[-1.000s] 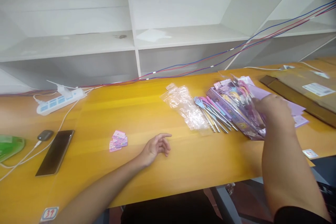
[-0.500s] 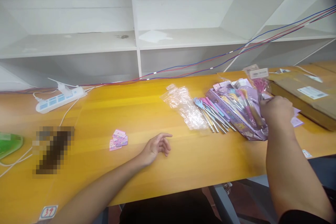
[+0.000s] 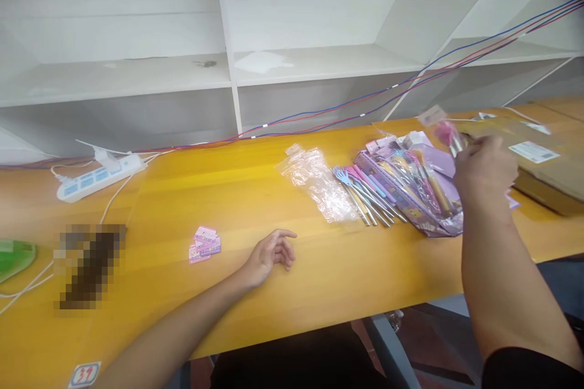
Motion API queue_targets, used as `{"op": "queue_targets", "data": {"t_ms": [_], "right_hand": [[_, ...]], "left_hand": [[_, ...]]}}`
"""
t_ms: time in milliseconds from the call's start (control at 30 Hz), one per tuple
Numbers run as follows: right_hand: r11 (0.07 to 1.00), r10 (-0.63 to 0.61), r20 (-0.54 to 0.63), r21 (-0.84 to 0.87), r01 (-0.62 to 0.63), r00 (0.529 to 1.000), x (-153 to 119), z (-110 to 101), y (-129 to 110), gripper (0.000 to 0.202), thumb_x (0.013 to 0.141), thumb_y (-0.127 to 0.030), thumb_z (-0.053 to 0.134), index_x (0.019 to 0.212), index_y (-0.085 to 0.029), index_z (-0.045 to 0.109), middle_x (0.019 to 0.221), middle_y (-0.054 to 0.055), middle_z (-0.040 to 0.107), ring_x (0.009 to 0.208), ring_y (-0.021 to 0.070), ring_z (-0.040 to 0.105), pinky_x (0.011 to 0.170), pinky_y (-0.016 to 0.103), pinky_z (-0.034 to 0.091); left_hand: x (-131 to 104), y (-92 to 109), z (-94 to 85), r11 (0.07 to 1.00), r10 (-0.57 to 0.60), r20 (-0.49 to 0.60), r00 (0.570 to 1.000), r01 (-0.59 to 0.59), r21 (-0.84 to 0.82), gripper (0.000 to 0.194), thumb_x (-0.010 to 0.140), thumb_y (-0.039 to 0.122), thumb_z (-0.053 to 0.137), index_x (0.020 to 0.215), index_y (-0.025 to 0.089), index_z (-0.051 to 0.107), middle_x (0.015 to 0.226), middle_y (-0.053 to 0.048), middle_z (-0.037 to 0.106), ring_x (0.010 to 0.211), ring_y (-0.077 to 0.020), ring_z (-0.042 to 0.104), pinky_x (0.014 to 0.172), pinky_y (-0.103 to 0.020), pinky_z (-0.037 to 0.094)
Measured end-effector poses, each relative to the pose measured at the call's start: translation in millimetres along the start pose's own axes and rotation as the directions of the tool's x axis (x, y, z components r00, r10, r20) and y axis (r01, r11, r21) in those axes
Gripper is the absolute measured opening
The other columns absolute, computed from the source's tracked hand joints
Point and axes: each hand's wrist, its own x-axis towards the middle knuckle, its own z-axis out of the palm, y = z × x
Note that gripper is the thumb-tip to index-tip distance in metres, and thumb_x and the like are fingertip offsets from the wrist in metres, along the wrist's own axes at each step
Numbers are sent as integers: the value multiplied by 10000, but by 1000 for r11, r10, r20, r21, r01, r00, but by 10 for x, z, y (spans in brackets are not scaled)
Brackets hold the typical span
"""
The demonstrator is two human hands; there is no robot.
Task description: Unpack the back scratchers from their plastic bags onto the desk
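Note:
My right hand (image 3: pixel 486 167) grips a pink-headed tool in a clear packet (image 3: pixel 447 132), raised above the right part of the table. Below and left of it lies an open purple bag (image 3: pixel 410 209) with packaged tools, yellow and pink ones among them. Several metal-handled tools (image 3: pixel 369 197) with blue and pink heads lie beside the bag, next to a heap of clear plastic sleeves (image 3: pixel 319 185). My left hand (image 3: pixel 272 255) rests on the table, fingers loosely curled and apart, holding nothing. Small pink and purple cards (image 3: pixel 205 245) lie to its left.
A cardboard box (image 3: pixel 552 164) is at the right. A white power strip (image 3: pixel 100 177), cables and a green object (image 3: pixel 16 258) are at the left. A pixelated dark item (image 3: pixel 91 267) lies near them. White shelves (image 3: pixel 310 67) stand behind the table (image 3: pixel 182 194).
My right hand has lifted the pink-headed packet up from the purple bag, and the packet now tilts to the left. My left hand has stayed in place. The view has shifted slightly.

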Motion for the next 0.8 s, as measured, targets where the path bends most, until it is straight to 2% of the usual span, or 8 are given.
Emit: {"op": "queue_targets", "data": {"t_ms": [67,133,267,433,533,600,733,800], "right_hand": [[1000,-15,117,13,13,993,-64,68,22,384,1001,-281,692,1353,-133,712,1007,235,724,776,253,530,714,388,281],[995,-95,201,37,89,975,-129,129,79,416,978,-333,741,1351,-151,722,1084,235,722,795,241,512,723,388,295],[990,-140,250,24,138,958,-158,192,182,338,992,-322,705,1257,-130,788,1209,258,679,727,197,435,701,397,291],[995,-98,222,10,98,970,-96,186,177,309,987,-225,685,1209,-52,814,1203,267,677,642,141,318,699,403,290],[998,-67,192,9,67,979,-100,157,130,310,987,-203,674,1209,-41,816,1178,271,692,623,131,309,687,408,275],[1000,-30,175,0,30,984,-107,109,93,320,979,-181,677,1230,-28,803,1088,279,713,604,129,311,674,416,255],[998,67,100,5,-68,993,-79,-122,18,328,990,-177,678,1266,-22,765,921,286,730,567,115,301,652,428,239],[997,-3,-14,76,4,1000,-71,-316,-57,286,1023,-196,648,1231,-37,763,903,257,740,572,105,344,647,416,272]], "left_hand": [[-2,-2,1,1000,1,11,1000,-1,0,653,966,729,515,1217,136,622,817,-50,654,640,-168,609,645,-328,513],[-2,-9,-5,1000,2,21,1000,-2,-1,655,965,738,513,1204,138,621,815,-52,655,640,-171,613,648,-332,514],[2,-38,-29,1000,13,26,1000,-13,-1,642,982,729,499,1212,142,618,827,-54,663,648,-170,620,650,-327,513],[6,-45,-36,1000,13,33,999,-13,5,632,992,721,497,1214,140,609,835,-53,665,651,-170,628,642,-323,517],[5,-28,-27,1000,17,36,999,-17,10,628,989,718,505,1204,137,608,834,-55,666,650,-169,624,639,-321,516],[5,-21,-26,1000,19,40,999,-20,9,617,989,710,514,1194,136,610,832,-55,665,650,-168,620,642,-321,517],[0,-26,-33,1000,20,48,999,-20,5,596,1002,693,510,1182,136,618,834,-58,664,653,-167,624,649,-321,522],[-10,-28,-35,1000,21,51,998,-21,12,584,1020,679,493,1191,136,621,842,-62,666,662,-170,632,654,-323,528]]}}
